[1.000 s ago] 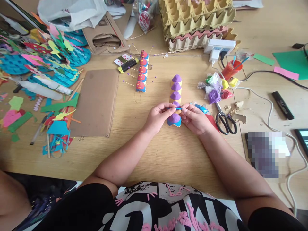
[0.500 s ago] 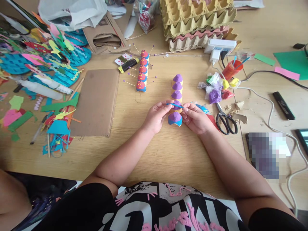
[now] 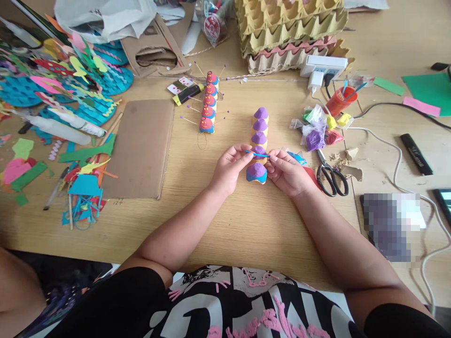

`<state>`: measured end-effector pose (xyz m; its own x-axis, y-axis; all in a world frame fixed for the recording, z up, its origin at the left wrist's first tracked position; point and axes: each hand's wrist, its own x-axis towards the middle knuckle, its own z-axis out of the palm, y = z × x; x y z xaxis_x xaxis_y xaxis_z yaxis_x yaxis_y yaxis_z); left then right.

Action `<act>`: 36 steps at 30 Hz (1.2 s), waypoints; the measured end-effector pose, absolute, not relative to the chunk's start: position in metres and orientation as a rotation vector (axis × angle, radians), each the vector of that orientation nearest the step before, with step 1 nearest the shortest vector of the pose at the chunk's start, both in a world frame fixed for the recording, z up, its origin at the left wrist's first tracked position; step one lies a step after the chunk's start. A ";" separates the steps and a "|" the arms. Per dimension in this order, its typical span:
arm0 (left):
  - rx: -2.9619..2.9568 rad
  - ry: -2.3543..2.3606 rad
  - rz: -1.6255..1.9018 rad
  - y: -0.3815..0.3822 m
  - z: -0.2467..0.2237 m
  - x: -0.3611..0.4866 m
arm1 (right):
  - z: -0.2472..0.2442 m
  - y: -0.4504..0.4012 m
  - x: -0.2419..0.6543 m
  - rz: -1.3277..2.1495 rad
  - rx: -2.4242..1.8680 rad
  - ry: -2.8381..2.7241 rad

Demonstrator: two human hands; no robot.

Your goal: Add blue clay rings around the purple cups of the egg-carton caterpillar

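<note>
Between my two hands stretches a thin strip of blue modelling clay (image 3: 260, 155), pinched at both ends. My left hand (image 3: 230, 169) grips its left end between thumb and fingers, while my right hand (image 3: 286, 170) pinches the right end. Just beneath the strip lies an egg-carton row (image 3: 260, 137) of several bumps with purple clay tops. Its nearest bump carries a blue clay band (image 3: 256, 175) along the lower edge; my fingers partly cover the bump behind it. Farther left stands a finished-looking egg-carton caterpillar (image 3: 208, 104) in red and blue with small faces and pin-like sticks.
Scissors (image 3: 331, 176), bagged purple clay (image 3: 314, 140) and an orange cup (image 3: 341, 100) are at the right. Stacked egg trays (image 3: 292, 28) and a power strip (image 3: 324, 65) stand behind. A cardboard sheet (image 3: 141, 150) and paper scraps (image 3: 26, 169) lie left.
The blue clay strip looks slightly longer between my hands, its right end a touch farther right. Both hands keep nearly the same place and hold.
</note>
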<state>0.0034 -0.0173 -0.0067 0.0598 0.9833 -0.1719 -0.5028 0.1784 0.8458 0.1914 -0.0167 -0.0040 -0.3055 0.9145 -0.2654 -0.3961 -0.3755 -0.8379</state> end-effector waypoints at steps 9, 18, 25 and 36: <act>0.655 0.913 1.267 -0.016 -0.006 0.003 | -0.006 -0.017 0.192 1.828 -0.936 -0.792; 0.583 0.818 1.258 -0.018 -0.003 0.003 | -0.014 -0.015 0.195 1.871 -0.857 -0.734; 0.575 0.824 1.263 -0.017 -0.006 0.003 | -0.015 -0.015 0.194 1.852 -0.855 -0.739; 0.561 0.794 1.276 -0.018 -0.005 0.005 | -0.015 -0.014 0.194 1.862 -0.815 -0.746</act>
<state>0.0045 -0.0176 -0.0045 0.0931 0.9738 -0.2075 -0.6161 0.2201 0.7563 0.1943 -0.0142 -0.0150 -0.3390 0.9148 -0.2197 -0.5100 -0.3749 -0.7741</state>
